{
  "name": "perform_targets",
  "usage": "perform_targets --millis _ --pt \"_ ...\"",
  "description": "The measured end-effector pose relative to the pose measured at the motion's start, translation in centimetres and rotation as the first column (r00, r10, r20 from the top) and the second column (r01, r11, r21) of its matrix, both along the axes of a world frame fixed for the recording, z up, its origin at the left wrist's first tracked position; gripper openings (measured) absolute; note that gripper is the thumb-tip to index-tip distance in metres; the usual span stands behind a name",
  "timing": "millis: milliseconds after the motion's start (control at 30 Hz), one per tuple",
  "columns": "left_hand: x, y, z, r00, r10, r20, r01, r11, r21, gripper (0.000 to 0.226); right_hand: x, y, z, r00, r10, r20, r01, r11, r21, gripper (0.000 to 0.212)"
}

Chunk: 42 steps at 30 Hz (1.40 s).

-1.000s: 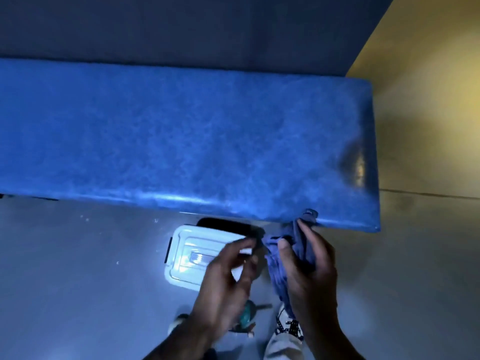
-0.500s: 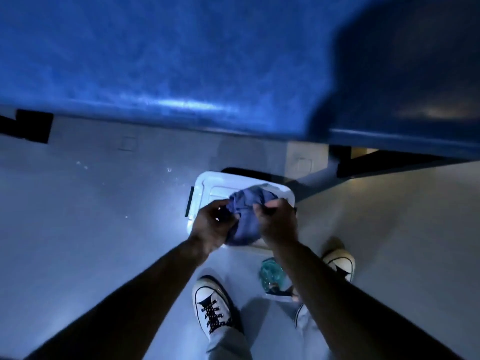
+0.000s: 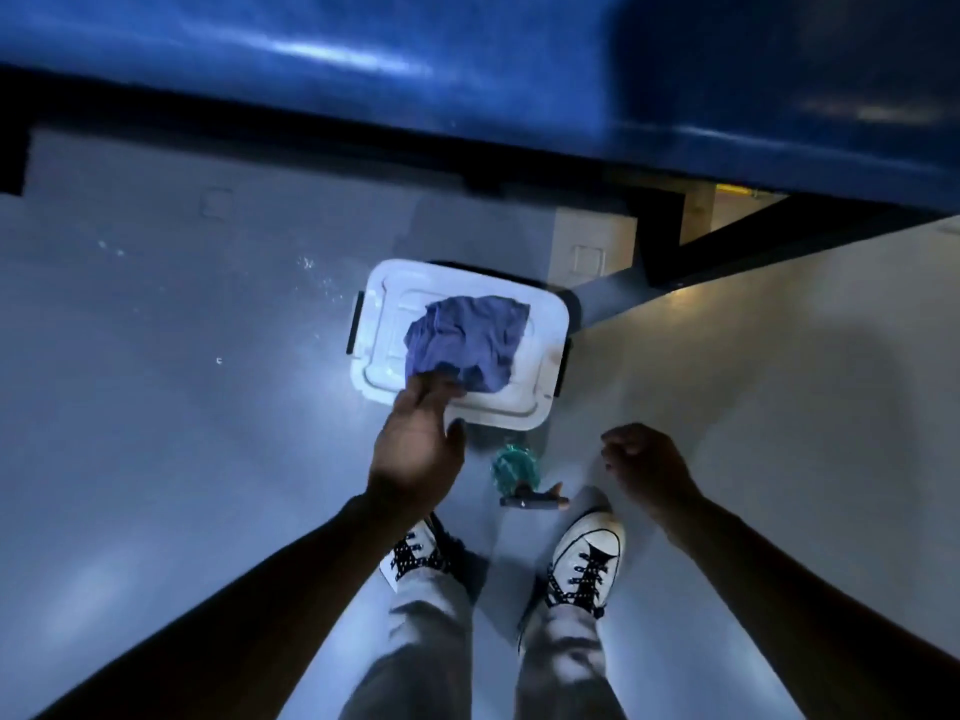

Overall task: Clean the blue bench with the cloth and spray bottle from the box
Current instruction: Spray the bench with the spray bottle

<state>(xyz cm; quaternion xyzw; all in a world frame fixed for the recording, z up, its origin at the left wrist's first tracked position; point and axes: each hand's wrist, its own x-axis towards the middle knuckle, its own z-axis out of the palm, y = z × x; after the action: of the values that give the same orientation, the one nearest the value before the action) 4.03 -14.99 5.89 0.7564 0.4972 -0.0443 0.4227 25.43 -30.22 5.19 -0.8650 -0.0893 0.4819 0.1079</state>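
Our left hand [image 3: 415, 449] hangs open, fingers spread; the fingertips [image 3: 423, 389] reach the near edge of the cloth [image 3: 465, 343], touching or just over it, we cannot tell which. Nothing is clamped in that hand. Our right hand [image 3: 641, 467] is loosely curled with nothing in it, off to the right of the box [image 3: 545, 324] and nearer us, apart from every object.

The cloth, crumpled and blue-purple, lies on the box lid, covering most of its middle and right part. The box is white with rounded corners and dark latches on its left and right ends; the lid looks to be on. It sits on the grey floor [image 3: 156, 407], just in front of the bench [image 3: 363, 59].

The spray bottle [image 3: 517, 472], teal with a dark nozzle, stands just nearer us than the box's near right corner, close to it; whether it touches the box is unclear. It lies between our two hands.

Nearer still from the box: two white sneakers with dark laces, left shoe [image 3: 415, 556] and right shoe [image 3: 587, 561], and grey trouser legs.

Beyond the box, the bench's glossy blue top spans the upper frame, blurred, its right part in shadow. A dark bench leg [image 3: 660, 220] stands just past the box's far right corner.
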Motion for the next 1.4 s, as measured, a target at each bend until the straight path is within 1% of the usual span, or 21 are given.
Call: perform_targets --millis 67,100,167,200,267,333,367,433,467,500,567,633,700,800,867,933,1067,1200,1300,1367,1400 --pt "-0.3 -3.3 -1.3 0.984 -0.175 -0.019 0.174 0.984 -0.049 0.039 -0.7 -2.6 -1.3 0.996 0.078 -0.049 -0.08 0.995 -0.055 0.023" --pt "-0.2 -4.9 -2.1 0.957 -0.287 -0.038 0.283 0.956 -0.08 0.041 -1.1 -3.6 -2.2 0.992 0.087 -0.09 -0.093 0.994 -0.063 0.025" --pt "0.0 -7.9 -3.9 0.877 -0.476 -0.067 0.46 0.872 -0.168 0.054 -2.0 -4.9 -4.1 0.98 0.1 -0.171 -0.111 0.992 -0.056 0.033" --pt "0.3 -9.1 -4.8 0.847 -0.524 -0.085 0.502 0.843 -0.196 0.061 -2.5 -5.4 -5.0 0.972 0.112 -0.208 -0.124 0.991 -0.044 0.041" --pt "0.9 -11.1 -6.2 0.821 -0.557 -0.126 0.533 0.827 -0.179 0.062 -3.4 -5.8 -6.5 0.956 0.14 -0.256 -0.147 0.989 -0.005 0.053" --pt "1.4 -12.3 -7.1 0.842 -0.506 -0.187 0.495 0.863 -0.106 0.043 -4.0 -5.9 -7.2 0.95 0.188 -0.25 -0.187 0.982 0.029 0.056" --pt "1.6 -12.5 -7.3 0.859 -0.463 -0.218 0.457 0.886 -0.077 0.037 -4.1 -5.8 -7.1 0.946 0.194 -0.258 -0.19 0.981 0.039 0.058" --pt "1.8 -12.8 -6.8 0.854 -0.455 -0.252 0.459 0.887 -0.048 0.037 -4.3 -5.9 -5.9 0.94 0.181 -0.288 -0.172 0.983 0.056 0.067" --pt "1.9 -12.5 -5.8 0.869 -0.429 -0.247 0.433 0.901 -0.041 0.035 -4.4 -6.0 -4.8 0.943 0.183 -0.279 -0.17 0.983 0.069 0.072" --pt "2.0 -12.1 -4.2 0.906 -0.363 -0.22 0.363 0.931 -0.041 0.031 -4.5 -6.0 -3.3 0.948 0.194 -0.253 -0.178 0.98 0.086 0.074" --pt "1.7 -11.2 0.0 0.963 -0.226 -0.147 0.226 0.974 -0.018 0.023 -4.5 -6.0 0.9 0.954 0.268 -0.136 -0.246 0.956 0.159 0.07" --pt "1.0 -10.1 5.8 0.991 -0.111 -0.076 0.11 0.994 -0.012 0.02 -5.1 -5.5 6.0 0.913 0.407 -0.009 -0.388 0.876 0.286 0.068" --pt "0.0 -8.8 12.4 1.0 0.026 0.017 -0.025 0.997 -0.075 0.024 -5.5 -4.4 11.7 0.882 0.47 0.023 -0.44 0.807 0.395 0.076" --pt "-0.7 -6.9 22.7 0.979 0.178 0.101 -0.174 0.983 -0.054 0.02 -5.8 -1.7 20.3 0.862 0.499 0.089 -0.477 0.738 0.477 0.089" --pt "-1.3 -5.9 29.3 0.967 0.219 0.133 -0.22 0.975 -0.009 0.013 -6.7 0.1 26.0 0.844 0.51 0.166 -0.514 0.68 0.524 0.095" --pt "-2.0 -4.7 35.4 0.952 0.26 0.164 -0.272 0.961 0.054 0.012 -7.8 2.3 31.7 0.845 0.497 0.2 -0.508 0.626 0.592 0.095" --pt "-4.2 -2.8 46.1 0.907 0.354 0.229 -0.391 0.91 0.141 0.016 -11.0 6.5 41.0 0.862 0.448 0.237 -0.479 0.568 0.669 0.088" --pt "-8.3 -1.0 54.9 0.889 0.384 0.249 -0.436 0.876 0.207 0.019 -15.3 9.8 49.2 0.86 0.419 0.291 -0.488 0.507 0.711 0.078" --pt "-13.3 0.7 59.7 0.877 0.345 0.334 -0.426 0.88 0.211 0.019 -19.1 12.0 54.2 0.866 0.4 0.299 -0.474 0.472 0.743 0.072" --pt "-17.0 2.6 62.1 0.824 0.366 0.433 -0.463 0.875 0.141 0.023 -21.8 13.6 56.8 0.866 0.389 0.313 -0.479 0.473 0.739 0.079" --pt "-19.0 3.7 63.1 0.775 0.418 0.473 -0.511 0.856 0.081 0.027 -23.2 14.6 57.9 0.864 0.392 0.318 -0.484 0.47 0.738 0.082"
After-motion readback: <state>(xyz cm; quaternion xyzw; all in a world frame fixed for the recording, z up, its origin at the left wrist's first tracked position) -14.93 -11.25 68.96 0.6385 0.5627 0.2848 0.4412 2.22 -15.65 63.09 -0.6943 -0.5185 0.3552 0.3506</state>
